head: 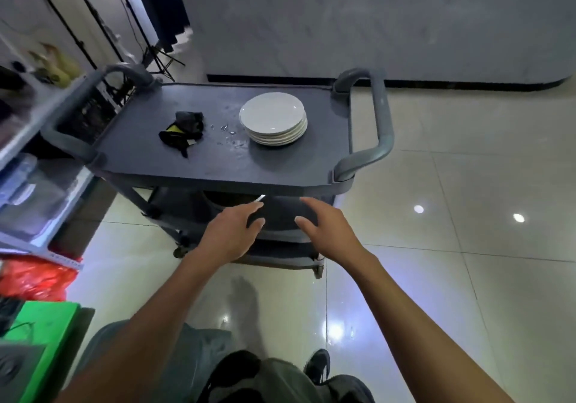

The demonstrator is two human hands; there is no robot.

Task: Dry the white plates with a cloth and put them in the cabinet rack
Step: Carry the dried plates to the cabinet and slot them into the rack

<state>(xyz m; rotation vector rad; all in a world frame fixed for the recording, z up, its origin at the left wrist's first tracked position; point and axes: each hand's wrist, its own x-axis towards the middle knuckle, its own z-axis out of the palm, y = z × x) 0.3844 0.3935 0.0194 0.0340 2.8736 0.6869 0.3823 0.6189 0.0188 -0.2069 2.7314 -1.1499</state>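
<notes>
Shiny pale floor tiles point(467, 215) with bright light spots; a grey marbled wall point(374, 19) behind, with a dark strip along its foot. In the middle, a dark grey cart point(193, 165) with a curved handle at each end and lower shelves under the top. On the cart top, toward the right, a stack of white plates point(272, 119), lying flat, one on another; left of the stack, well apart from it, a crumpled dark cloth point(182, 131) with a bit of yellow in it; between cloth and plates, small wet drops point(230, 136) on the top. No brand, label or writing clear enough to read anywhere. On the far left, a pale shelf rack point(31, 128) with blurry things on it; below that, a red bag point(34, 281) and a green box point(46, 337).

Both bare arms stretched forward from the bottom edge, below the near edge of the cart. Left hand point(230, 234) palm down, fingers loose and a little spread, holding nothing; something thin and white just past its fingertips, too small to tell. Right hand point(327, 228) also palm down, fingers apart and relaxed, thumb toward the left hand, holding nothing. Neither hand touching the plates or the cloth. A dark shoe point(318, 365) on the floor at the bottom.
</notes>
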